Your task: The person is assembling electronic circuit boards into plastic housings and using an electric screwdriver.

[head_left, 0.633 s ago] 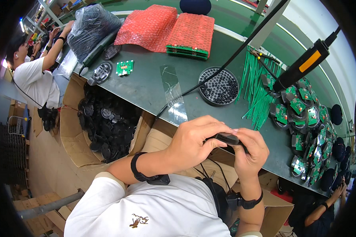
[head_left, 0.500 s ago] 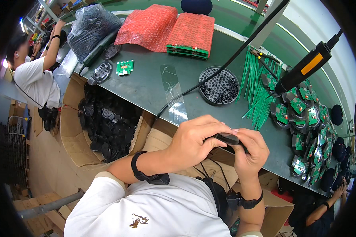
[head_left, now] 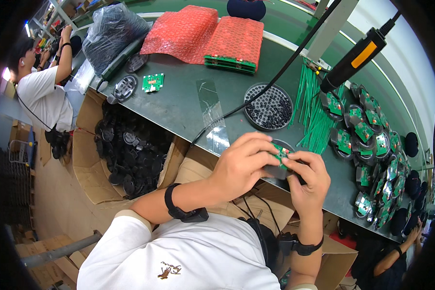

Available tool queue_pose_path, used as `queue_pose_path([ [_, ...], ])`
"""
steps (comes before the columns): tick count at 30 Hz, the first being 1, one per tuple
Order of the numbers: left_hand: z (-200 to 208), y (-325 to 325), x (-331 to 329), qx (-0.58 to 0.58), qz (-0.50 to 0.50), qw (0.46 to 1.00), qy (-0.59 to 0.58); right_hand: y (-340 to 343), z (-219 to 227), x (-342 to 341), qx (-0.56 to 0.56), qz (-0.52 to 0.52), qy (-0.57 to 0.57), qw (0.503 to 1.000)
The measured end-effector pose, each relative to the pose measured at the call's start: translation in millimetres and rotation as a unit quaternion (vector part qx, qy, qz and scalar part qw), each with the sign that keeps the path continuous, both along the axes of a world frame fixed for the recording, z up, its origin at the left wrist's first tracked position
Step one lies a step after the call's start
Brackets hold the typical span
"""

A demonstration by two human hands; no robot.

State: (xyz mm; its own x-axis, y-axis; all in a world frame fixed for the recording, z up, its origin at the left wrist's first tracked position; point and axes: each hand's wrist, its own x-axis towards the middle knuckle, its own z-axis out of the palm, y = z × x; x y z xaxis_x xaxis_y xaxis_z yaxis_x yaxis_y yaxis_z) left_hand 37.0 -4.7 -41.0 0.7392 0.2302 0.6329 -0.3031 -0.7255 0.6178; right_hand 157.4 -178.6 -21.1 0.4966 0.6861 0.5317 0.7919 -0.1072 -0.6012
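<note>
Between my two hands, over the bench's near edge, is a round black plastic housing (head_left: 277, 171) with a small green circuit board (head_left: 281, 152) on its upper side. My left hand (head_left: 244, 164) grips the housing from the left, its fingertips bent over the board. My right hand (head_left: 308, 180) closes on the right side, thumb and forefinger at the board's edge. The fingers cover much of the housing. Just beyond the hands stands a round tray (head_left: 268, 107) of small black parts. Green cable ties (head_left: 313, 113) lie in a loose bundle to its right.
A black electric screwdriver (head_left: 355, 60) hangs at the right above housings with green boards (head_left: 363, 130). Red bubble-wrapped boards (head_left: 233, 46) stand at the back; a single board (head_left: 152, 82) lies left. A carton (head_left: 89, 159) of black housings sits below the bench. A co-worker (head_left: 46, 92) is far left.
The housing has turned from edge-on to show its green board side, and my left fingers have shifted onto the board. The hanging screwdriver has swung up and left.
</note>
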Motion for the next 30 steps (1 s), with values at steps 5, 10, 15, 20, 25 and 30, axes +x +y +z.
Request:
queue_pose_path([
  [5, -13, -5, -12, 0.051, 0.001, 0.998, 0.036, -10, 12, 6, -0.133, 0.069, 0.040, 0.988],
  [10, -2, -5, -24, 0.076, -0.030, 0.992, 0.099, -3, 11, 8, -0.097, 0.036, 0.089, 0.991],
  [15, 0, -7, -21, 0.056, -0.022, 0.994, 0.093, 11, -7, -2, -0.043, -0.061, 0.096, 0.993],
  [20, -6, -5, -22, 0.046, -0.028, 0.994, 0.091, 11, -10, 0, -0.063, -0.053, 0.079, 0.993],
  [25, -4, -4, -21, 0.043, -0.035, 0.995, 0.088, 12, -9, 1, -0.068, -0.047, 0.077, 0.994],
  [30, 5, -1, -22, 0.037, -0.036, 0.994, 0.093, 14, -7, -3, -0.060, -0.048, 0.058, 0.995],
])
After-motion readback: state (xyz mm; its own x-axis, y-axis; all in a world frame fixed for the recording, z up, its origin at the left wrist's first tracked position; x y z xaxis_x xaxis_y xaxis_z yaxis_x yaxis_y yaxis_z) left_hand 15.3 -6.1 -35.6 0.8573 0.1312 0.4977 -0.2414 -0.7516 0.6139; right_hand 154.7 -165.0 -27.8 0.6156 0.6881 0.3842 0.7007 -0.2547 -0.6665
